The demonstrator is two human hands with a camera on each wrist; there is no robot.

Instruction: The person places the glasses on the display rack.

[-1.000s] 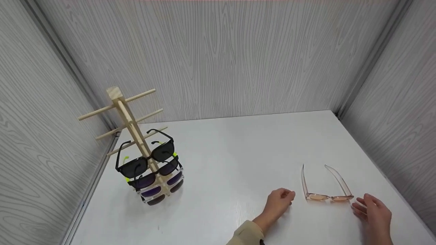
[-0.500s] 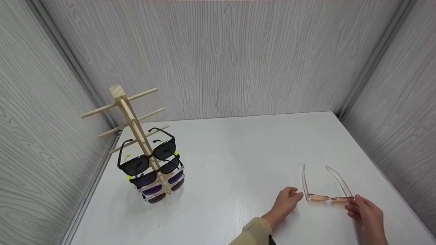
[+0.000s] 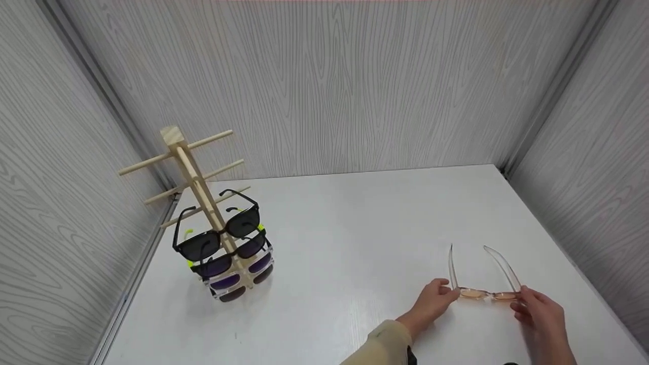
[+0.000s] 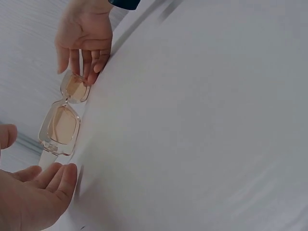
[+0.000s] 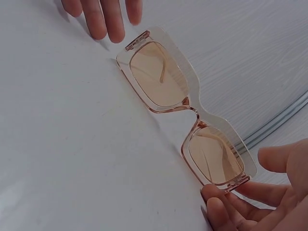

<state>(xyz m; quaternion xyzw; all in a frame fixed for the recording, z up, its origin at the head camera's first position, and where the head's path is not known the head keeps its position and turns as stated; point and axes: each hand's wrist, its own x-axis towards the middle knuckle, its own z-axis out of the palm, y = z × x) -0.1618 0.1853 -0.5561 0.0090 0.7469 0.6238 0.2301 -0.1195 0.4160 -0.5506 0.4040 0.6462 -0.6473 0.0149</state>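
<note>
A pair of glasses (image 3: 475,294) with a clear frame and pale orange lenses rests on the table at the right, arms unfolded and pointing away from me. My right hand (image 3: 541,314) holds their right end; in the right wrist view its thumb (image 5: 275,159) is at the corner and its fingers curl round the hinge. On the other side, my left hand (image 3: 430,304) is at the left hinge. The left wrist view shows its thumb and fingers (image 4: 67,180) spread around that corner, a little apart from the frame (image 4: 60,127).
A wooden display stand (image 3: 195,180) with side pegs rises at the left of the white table (image 3: 324,243). Several pairs of sunglasses hang on its lower part, the top one black (image 3: 203,247). Grey wood-grain panels (image 3: 324,91) enclose the back and both sides.
Both hands have moved inward to the two ends of the glasses: the left to the right, the right to the left. My right hand has taken hold of its end. The glasses have barely moved.
</note>
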